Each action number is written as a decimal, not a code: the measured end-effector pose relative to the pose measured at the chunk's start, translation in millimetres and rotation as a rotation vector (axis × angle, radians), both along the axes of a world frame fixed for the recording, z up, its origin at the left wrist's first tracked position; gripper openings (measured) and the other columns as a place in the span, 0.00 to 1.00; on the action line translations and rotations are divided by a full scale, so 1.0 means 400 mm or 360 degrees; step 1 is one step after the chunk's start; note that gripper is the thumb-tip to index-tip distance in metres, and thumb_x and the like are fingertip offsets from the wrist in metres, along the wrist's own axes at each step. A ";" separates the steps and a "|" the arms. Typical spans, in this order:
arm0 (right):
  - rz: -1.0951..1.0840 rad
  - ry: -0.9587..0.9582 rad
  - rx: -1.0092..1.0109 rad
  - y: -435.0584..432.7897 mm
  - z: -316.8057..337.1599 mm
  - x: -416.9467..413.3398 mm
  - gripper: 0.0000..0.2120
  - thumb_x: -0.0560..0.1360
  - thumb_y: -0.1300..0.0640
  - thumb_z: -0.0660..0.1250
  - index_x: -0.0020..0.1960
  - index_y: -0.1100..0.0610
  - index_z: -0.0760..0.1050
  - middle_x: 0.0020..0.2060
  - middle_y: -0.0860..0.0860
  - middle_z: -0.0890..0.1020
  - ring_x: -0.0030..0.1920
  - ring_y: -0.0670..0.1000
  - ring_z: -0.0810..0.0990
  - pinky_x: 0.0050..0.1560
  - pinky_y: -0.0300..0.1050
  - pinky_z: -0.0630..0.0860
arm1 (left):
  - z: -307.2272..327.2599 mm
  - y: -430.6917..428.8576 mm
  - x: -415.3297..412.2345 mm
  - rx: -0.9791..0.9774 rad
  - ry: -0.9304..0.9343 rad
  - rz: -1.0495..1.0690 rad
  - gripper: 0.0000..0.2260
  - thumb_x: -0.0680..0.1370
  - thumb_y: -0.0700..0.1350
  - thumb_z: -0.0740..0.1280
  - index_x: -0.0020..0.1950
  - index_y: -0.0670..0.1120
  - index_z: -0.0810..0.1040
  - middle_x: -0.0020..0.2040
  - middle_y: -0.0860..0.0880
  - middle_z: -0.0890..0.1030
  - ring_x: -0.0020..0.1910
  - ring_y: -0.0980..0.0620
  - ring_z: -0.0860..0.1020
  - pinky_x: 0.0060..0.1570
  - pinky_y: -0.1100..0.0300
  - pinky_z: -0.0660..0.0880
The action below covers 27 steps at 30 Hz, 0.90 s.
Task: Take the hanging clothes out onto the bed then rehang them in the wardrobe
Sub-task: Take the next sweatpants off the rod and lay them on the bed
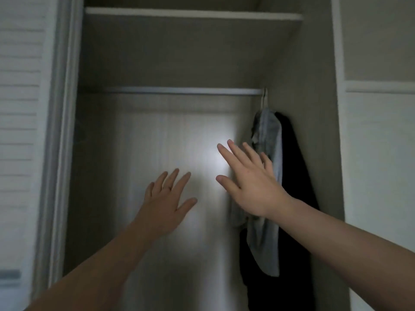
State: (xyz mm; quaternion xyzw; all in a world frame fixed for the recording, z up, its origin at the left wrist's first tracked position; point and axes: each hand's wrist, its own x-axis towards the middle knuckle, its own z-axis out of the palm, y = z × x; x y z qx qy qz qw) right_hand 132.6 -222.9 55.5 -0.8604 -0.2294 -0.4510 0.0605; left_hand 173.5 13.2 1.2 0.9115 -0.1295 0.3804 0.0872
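- Wardrobe (157,142) open; rail (179,90) runs across under a shelf (193,13); louvred door (20,86) at far left
- Two items hang at the far right end of the rail, against the side wall: grey garment (263,243) in front, black garment (296,176) behind and to its right; hooks (265,97) over the rail, blurred, count unclear
- Rest of the rail bare along its visible length
- Progress, as judged: bed not in view, so nothing shows what lies on it; a near-bare rail with two items on it fits either the tail of the take-out or the start of the rehang; cannot tell which; either way the job is unfinished
- Left hand (167,198): fingers spread and straight, empty, raised in the middle of the wardrobe; well apart from both garments
- Right hand (251,182): fingers spread and straight, gripping nothing; it sits in front of the grey garment's left edge, outer fingers overlapping the cloth in view; contact or not cannot be told
- Black garment lies beyond the right hand, apart from it, partly covered by the grey one
- Both hands sit below rail height; hooks are up and right of the right hand
- Next, as judged: the right hand is the nearer for any grasp at the hooks or cloth
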 end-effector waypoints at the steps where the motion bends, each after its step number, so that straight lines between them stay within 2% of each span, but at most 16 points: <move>1: -0.0052 -0.0009 -0.0002 -0.003 0.028 0.016 0.31 0.78 0.35 0.48 0.77 0.38 0.40 0.79 0.42 0.44 0.79 0.52 0.41 0.76 0.61 0.43 | 0.028 -0.010 0.039 -0.0008 -0.0012 -0.0041 0.30 0.79 0.68 0.47 0.79 0.63 0.43 0.81 0.56 0.41 0.80 0.51 0.39 0.76 0.46 0.42; 7: -0.0392 -0.0021 -0.0023 -0.021 0.212 0.122 0.31 0.80 0.37 0.51 0.79 0.40 0.45 0.79 0.44 0.50 0.79 0.53 0.46 0.75 0.61 0.47 | 0.169 -0.061 0.261 -0.0049 -0.0038 -0.0310 0.29 0.80 0.67 0.50 0.80 0.63 0.47 0.82 0.55 0.46 0.80 0.51 0.43 0.76 0.48 0.45; 12: -0.0743 0.0062 0.0000 -0.064 0.339 0.216 0.31 0.79 0.37 0.55 0.78 0.43 0.52 0.77 0.47 0.61 0.76 0.55 0.58 0.70 0.59 0.58 | 0.258 -0.126 0.428 0.0001 -0.0011 -0.0540 0.30 0.79 0.69 0.50 0.79 0.64 0.47 0.82 0.55 0.45 0.80 0.52 0.42 0.75 0.49 0.45; 15: -0.0952 0.0244 0.0093 -0.102 0.387 0.265 0.30 0.78 0.41 0.58 0.77 0.45 0.56 0.75 0.52 0.64 0.73 0.59 0.64 0.69 0.58 0.63 | 0.279 -0.191 0.500 0.0004 0.0057 -0.0677 0.31 0.78 0.70 0.50 0.79 0.63 0.47 0.82 0.54 0.46 0.80 0.51 0.42 0.75 0.48 0.47; 18: -0.1056 0.0441 0.0172 -0.133 0.409 0.315 0.27 0.79 0.45 0.59 0.74 0.51 0.59 0.71 0.59 0.69 0.68 0.62 0.70 0.66 0.55 0.67 | 0.276 -0.268 0.534 -0.0009 0.0136 -0.0816 0.32 0.78 0.70 0.51 0.80 0.62 0.48 0.82 0.52 0.48 0.80 0.49 0.45 0.75 0.48 0.49; 21: -0.1231 0.0468 0.0177 -0.142 0.415 0.360 0.26 0.79 0.49 0.60 0.74 0.55 0.60 0.67 0.60 0.72 0.65 0.60 0.73 0.65 0.53 0.69 | 0.259 -0.331 0.548 -0.0047 0.0188 -0.0964 0.32 0.79 0.69 0.53 0.80 0.60 0.49 0.82 0.52 0.50 0.79 0.49 0.47 0.75 0.50 0.51; 24: -0.1282 0.0356 0.0321 -0.135 0.433 0.388 0.19 0.78 0.53 0.60 0.66 0.59 0.69 0.63 0.61 0.75 0.63 0.62 0.74 0.62 0.51 0.69 | 0.256 -0.368 0.560 -0.0090 0.0298 -0.1115 0.32 0.79 0.68 0.53 0.80 0.60 0.48 0.82 0.52 0.49 0.80 0.48 0.45 0.77 0.50 0.48; 27: -0.1165 0.0290 0.0552 -0.129 0.462 0.403 0.17 0.79 0.53 0.62 0.60 0.65 0.74 0.60 0.63 0.78 0.60 0.62 0.77 0.54 0.47 0.73 | 0.267 -0.390 0.567 -0.0172 0.0389 -0.1269 0.32 0.78 0.69 0.53 0.80 0.63 0.47 0.82 0.55 0.48 0.80 0.48 0.44 0.77 0.47 0.47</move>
